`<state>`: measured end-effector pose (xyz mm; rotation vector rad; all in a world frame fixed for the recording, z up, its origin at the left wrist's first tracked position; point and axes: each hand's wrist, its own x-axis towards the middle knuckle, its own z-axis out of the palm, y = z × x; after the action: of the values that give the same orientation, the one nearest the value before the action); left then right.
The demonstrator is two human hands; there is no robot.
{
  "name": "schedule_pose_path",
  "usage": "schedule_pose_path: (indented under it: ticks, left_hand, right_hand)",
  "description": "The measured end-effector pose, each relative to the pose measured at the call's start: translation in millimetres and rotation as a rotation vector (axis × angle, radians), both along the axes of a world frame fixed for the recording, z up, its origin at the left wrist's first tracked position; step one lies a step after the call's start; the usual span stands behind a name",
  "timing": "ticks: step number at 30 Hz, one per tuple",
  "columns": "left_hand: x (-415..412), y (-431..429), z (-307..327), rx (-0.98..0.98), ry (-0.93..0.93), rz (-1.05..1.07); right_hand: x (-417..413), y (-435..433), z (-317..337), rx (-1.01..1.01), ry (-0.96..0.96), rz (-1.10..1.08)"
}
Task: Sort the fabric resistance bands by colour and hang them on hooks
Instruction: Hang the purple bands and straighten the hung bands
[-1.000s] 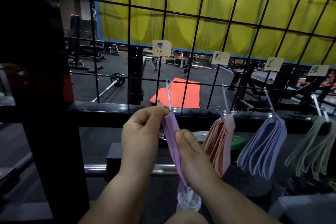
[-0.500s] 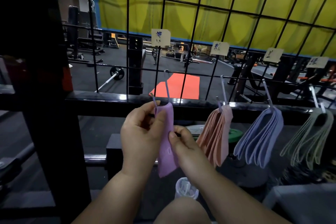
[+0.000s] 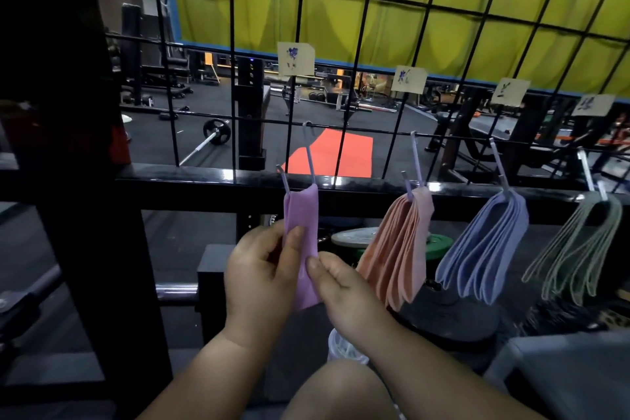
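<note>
Lowered: left hand (image 3: 259,280), right hand (image 3: 344,293) | purple band (image 3: 301,211) pinched between | on hook (image 3: 309,157)

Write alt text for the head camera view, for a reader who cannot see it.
The left hand and right hand pinch a purple fabric resistance band hanging from the leftmost metal hook on a black wire grid. To its right, bundles of pink bands, blue bands and green bands hang under small paper labels.

Single head cam — wide-angle, aimed fwd and slightly down, close over left hand (image 3: 259,283) and right hand (image 3: 344,293), facing grid (image 3: 231,27) — gym beyond.
</note>
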<state>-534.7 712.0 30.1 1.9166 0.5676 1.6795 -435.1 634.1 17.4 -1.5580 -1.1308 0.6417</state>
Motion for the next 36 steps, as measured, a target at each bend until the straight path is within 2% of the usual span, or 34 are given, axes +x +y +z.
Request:
schedule_pose_path:
  ticks: [4, 11, 16, 28, 36]
  left_hand:
    - [-7.0, -2.2, -27.0, -0.018, 0.107, -0.04]
    - [-15.5, -8.3, -47.4, -0.07, 0.186, -0.114]
    - [-17.5, -12.2, -60.4, -0.13, 0.276, -0.049]
    - [-16.7, -19.3, -71.1, -0.239, 0.23, -0.138]
    - [-22.0, -26.2, -71.1, -0.276, 0.292, -0.149]
  right_hand:
    - [-2.4, -3.9, -7.0, 0.012, -0.04, 0.004]
    - [-2.4, -3.8, -20.2, -0.034, -0.091, 0.009]
    - [-0.4, -7.2, -24.2, -0.051, -0.149, 0.023]
    - [-0.5, -16.3, -22.3, -0.121, -0.194, -0.015]
    - [-1.6, -26.2, -21.7, -0.122, -0.168, -0.037]
